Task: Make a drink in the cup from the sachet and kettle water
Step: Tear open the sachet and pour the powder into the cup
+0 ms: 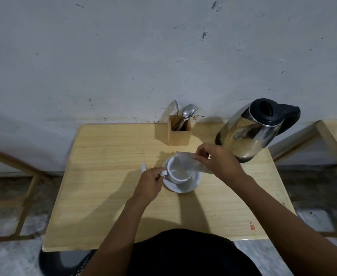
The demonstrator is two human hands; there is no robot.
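Observation:
A white cup [180,169] stands on a white saucer [183,187] in the middle of the wooden table [107,196]. My left hand [150,185] pinches the cup's handle at its left side. My right hand [216,161] holds a pale sachet [189,159] tilted over the cup's right rim, its lower end inside the cup. The steel kettle [251,132] with a black lid and handle stands at the back right, just behind my right hand.
A wooden holder [179,134] with spoons and a fork stands at the back, against the wall. A small white scrap [143,168] lies left of the saucer. Wooden frames flank the table on both sides.

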